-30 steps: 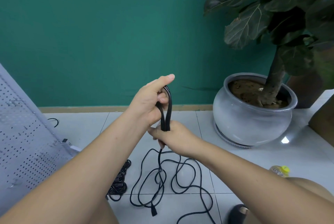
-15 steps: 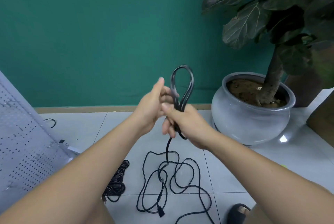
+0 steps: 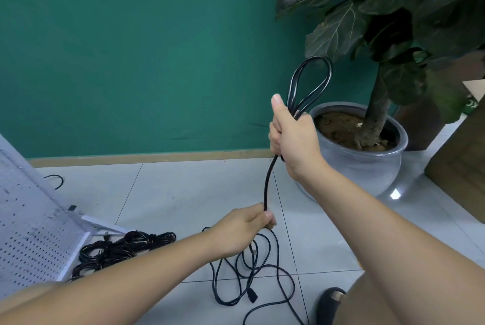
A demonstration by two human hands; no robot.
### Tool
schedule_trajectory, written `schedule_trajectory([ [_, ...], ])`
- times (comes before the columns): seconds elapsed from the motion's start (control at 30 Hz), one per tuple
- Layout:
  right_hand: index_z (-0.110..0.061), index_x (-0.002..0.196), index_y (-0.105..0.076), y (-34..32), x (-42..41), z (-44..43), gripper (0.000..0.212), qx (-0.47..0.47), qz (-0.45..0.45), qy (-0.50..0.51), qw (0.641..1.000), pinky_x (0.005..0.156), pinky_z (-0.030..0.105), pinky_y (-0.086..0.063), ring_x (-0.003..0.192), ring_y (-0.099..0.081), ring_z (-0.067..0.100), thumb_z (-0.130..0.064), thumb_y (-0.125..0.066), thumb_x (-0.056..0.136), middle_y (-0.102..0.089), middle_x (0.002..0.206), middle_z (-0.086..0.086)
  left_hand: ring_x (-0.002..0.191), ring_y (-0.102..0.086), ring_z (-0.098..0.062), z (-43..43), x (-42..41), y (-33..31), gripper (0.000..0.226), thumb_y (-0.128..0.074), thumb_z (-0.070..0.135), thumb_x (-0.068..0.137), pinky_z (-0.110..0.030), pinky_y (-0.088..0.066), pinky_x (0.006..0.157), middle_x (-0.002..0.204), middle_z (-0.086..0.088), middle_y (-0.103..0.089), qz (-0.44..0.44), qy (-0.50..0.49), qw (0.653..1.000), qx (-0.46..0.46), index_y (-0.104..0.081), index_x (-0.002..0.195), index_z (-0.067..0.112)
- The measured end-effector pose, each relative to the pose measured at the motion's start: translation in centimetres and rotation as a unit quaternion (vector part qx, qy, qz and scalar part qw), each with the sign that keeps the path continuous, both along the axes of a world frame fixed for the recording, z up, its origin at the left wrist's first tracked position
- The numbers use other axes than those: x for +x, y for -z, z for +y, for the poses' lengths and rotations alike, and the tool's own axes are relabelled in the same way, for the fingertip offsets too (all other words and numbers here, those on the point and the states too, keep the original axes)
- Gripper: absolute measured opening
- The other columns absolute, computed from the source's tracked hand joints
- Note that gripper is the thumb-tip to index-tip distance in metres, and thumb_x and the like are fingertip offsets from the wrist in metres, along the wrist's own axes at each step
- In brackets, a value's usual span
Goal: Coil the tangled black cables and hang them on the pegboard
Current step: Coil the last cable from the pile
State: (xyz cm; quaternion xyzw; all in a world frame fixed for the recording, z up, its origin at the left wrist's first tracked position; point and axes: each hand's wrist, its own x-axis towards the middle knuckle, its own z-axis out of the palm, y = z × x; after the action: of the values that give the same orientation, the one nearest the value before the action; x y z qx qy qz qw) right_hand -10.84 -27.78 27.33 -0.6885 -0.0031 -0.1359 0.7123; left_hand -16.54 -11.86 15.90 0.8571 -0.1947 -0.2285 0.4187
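Hands: right hand [image 3: 294, 138] grips two black cable [image 3: 266, 188] loops beside plant pot [image 3: 367, 167]; left hand [image 3: 244, 227] pinches strand below.
Bundles: one cable bundle [image 3: 123, 248], left of pot.

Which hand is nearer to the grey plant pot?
Right. The right hand grips the cable just left of the grey pot; the left hand holds it lower and farther left.
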Motion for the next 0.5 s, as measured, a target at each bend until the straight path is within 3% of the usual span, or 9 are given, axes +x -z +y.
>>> schedule_trajectory([
  [0.07,-0.022,0.062,-0.023,0.0,0.3,-0.4,0.065,-0.041,-0.002,0.041,0.998,0.054,0.033,-0.021,0.053,-0.02,0.023,-0.052,-0.055,0.109,-0.024,0.055,0.0,0.09,-0.067,0.003,0.3,0.1,-0.4,0.04,-0.037,0.047,0.114,-0.029,-0.051,0.095,0.107,0.005,-0.078,0.005,0.011,1.0,0.025,-0.069,0.108,0.024],
  [0.13,-0.012,0.067,-0.024,0.1,0.8,-1.1,0.067,-0.099,-0.012,0.085,0.991,0.057,0.036,-0.022,0.056,-0.023,0.023,-0.056,-0.054,0.108,-0.026,0.058,0.004,0.081,-0.068,-0.012,0.5,0.0,-1.4,0.042,-0.037,0.05,0.113,-0.032,-0.052,0.082,0.086,0.001,-0.078,0.014,0.023,0.999,0.029,-0.066,0.101,0.022],
  [0.2,-0.011,0.068,-0.025,0.0,1.5,-2.1,0.067,-0.15,-0.018,0.125,0.98,0.059,0.036,-0.022,0.057,-0.024,0.021,-0.057,-0.054,0.108,-0.026,0.06,0.003,0.068,-0.063,-0.012,1.2,0.0,-2.4,0.042,-0.039,0.051,0.113,-0.029,-0.046,0.069,0.07,0.001,-0.068,-0.001,0.036,0.998,0.054,-0.066,0.098,0.021],
  [0.3,-0.019,0.064,-0.025,-0.2,2.2,-4.4,0.063,-0.226,-0.005,0.178,0.958,0.059,0.039,-0.024,0.055,-0.029,0.02,-0.053,-0.051,0.11,-0.031,0.056,-0.004,0.061,-0.058,-0.012,2.9,0.5,-3.7,0.037,-0.048,0.047,0.111,-0.028,-0.048,0.065,0.063,0.003,-0.055,-0.016,0.028,0.997,0.067,-0.068,0.093,0.022],
  [0.4,-0.014,0.064,-0.036,0.4,2.5,-5.4,0.064,-0.321,0.024,0.175,0.93,0.061,0.042,-0.032,0.063,-0.047,0.03,-0.055,-0.046,0.111,-0.048,0.06,0.004,0.056,-0.047,-0.018,4.5,1.2,-5.1,0.033,-0.057,0.044,0.108,-0.032,-0.041,0.06,0.06,0.002,-0.044,-0.037,-0.035,0.999,0.004,-0.071,0.086,0.024],
  [0.5,-0.016,0.066,-0.039,1.8,2.2,-3.7,0.065,-0.414,0.053,0.096,0.904,0.059,0.043,-0.034,0.067,-0.05,0.033,-0.065,-0.044,0.108,-0.052,0.062,0.004,0.057,-0.031,-0.019,5.2,1.5,-7.2,0.031,-0.063,0.039,0.107,-0.031,-0.027,0.057,0.059,0.003,-0.034,-0.055,-0.099,0.987,-0.112,-0.073,0.083,0.021],
])
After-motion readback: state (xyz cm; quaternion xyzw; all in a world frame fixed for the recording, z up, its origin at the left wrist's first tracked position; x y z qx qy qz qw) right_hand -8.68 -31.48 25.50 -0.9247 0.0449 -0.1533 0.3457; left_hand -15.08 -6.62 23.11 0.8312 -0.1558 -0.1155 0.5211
